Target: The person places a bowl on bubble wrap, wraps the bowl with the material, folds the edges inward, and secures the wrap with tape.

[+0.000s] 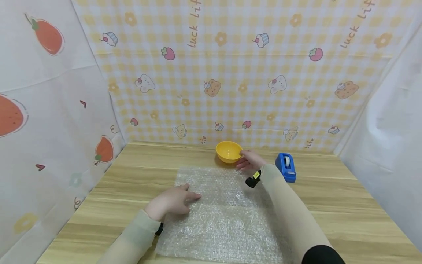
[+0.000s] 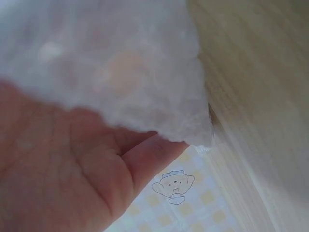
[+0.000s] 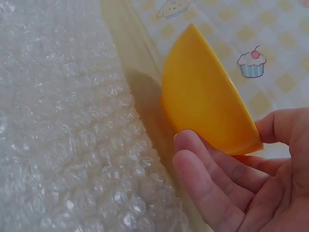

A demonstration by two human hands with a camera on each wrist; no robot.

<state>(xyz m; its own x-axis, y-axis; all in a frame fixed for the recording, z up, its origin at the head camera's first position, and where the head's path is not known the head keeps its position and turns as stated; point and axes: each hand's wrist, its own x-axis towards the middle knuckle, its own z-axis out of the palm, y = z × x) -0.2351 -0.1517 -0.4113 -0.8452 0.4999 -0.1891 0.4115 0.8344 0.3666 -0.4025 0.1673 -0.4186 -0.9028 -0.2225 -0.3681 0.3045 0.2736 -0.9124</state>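
Note:
A yellow bowl (image 1: pixel 229 151) is at the back of the table, beyond the far edge of a sheet of bubble wrap (image 1: pixel 227 231). My right hand (image 1: pixel 251 160) pinches the bowl's right rim between thumb and fingers. From the right wrist view the bowl (image 3: pixel 207 96) shows its smooth outer side, with two fingertips close below it. On the left part of the bubble wrap, my left hand (image 1: pixel 173 201) rests with its index finger extended. The left wrist view has the wrap's edge (image 2: pixel 120 92) in front of the palm, hiding most of the fingers.
A blue tape dispenser (image 1: pixel 286 168) with a roll of tape stands to the right of my right hand. The wooden table (image 1: pixel 346 205) meets a yellow checked cloth (image 1: pixel 230 106) behind. White printed cloth (image 1: pixel 59 121) hangs on the left side, and plain white cloth (image 1: pixel 392 135) on the right.

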